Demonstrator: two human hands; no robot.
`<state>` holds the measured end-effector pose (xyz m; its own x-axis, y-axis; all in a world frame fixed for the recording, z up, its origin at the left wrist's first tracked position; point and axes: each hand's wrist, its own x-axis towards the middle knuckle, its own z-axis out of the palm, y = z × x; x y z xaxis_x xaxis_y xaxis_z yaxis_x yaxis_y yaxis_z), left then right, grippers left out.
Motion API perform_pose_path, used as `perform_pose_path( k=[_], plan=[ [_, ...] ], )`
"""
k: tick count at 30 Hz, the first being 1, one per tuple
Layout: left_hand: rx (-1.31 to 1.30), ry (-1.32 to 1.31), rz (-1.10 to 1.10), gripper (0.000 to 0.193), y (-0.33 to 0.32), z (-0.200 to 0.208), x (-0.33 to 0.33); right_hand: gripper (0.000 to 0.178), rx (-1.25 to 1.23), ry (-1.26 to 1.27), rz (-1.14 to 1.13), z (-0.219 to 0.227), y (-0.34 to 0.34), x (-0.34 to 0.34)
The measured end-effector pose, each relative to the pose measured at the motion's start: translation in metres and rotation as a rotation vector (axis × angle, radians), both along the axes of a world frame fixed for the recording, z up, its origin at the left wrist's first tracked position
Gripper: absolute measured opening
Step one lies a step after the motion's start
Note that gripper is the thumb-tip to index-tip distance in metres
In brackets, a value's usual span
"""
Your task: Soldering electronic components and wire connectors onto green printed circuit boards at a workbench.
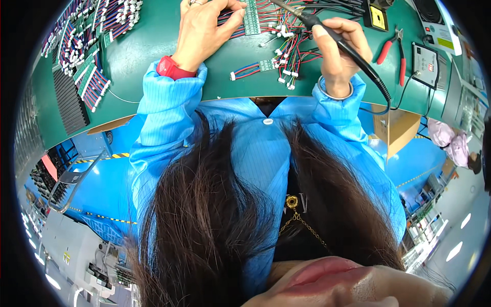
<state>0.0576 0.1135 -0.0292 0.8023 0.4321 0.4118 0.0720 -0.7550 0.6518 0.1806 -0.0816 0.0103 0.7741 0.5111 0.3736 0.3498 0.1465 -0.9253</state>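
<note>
My right hand is closed round a soldering iron, its black cord running down past the wrist. The iron's metal tip slants up and left toward a green circuit board strip. At that strip's left side is my left hand, thumb and forefinger drawn together near its upper end. What the fingertips pinch is too small to make out. Red, black and blue wires spread from both sides of the strip. Below it lies a small green board with short wires and a white connector. Loose white-ended wires lie between the hands.
Bundles of wired boards cover the table's left end, beside a black ridged tray. On the right lie red-handled cutters, a yellow sponge holder and a control box. A cardboard box stands below the table edge.
</note>
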Motion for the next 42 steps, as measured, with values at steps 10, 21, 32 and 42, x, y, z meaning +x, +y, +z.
perform_pose_path(
  k=[10,21,32,42],
  plan=[
    [0.089,-0.021,0.028,0.006,0.001,-0.010,0.004,0.015,-0.012,-0.123,0.071,-0.019,0.011,0.002],
    [0.071,-0.031,0.031,0.005,0.000,-0.011,0.004,0.016,-0.103,-0.119,0.095,-0.021,0.011,0.000],
    [0.067,-0.007,0.051,0.005,0.000,-0.012,0.003,0.017,-0.112,-0.119,0.106,-0.022,0.011,0.001],
    [0.098,-0.044,0.048,0.006,0.000,-0.017,0.004,0.017,-0.125,-0.117,0.106,-0.019,0.011,-0.002]
  ],
)
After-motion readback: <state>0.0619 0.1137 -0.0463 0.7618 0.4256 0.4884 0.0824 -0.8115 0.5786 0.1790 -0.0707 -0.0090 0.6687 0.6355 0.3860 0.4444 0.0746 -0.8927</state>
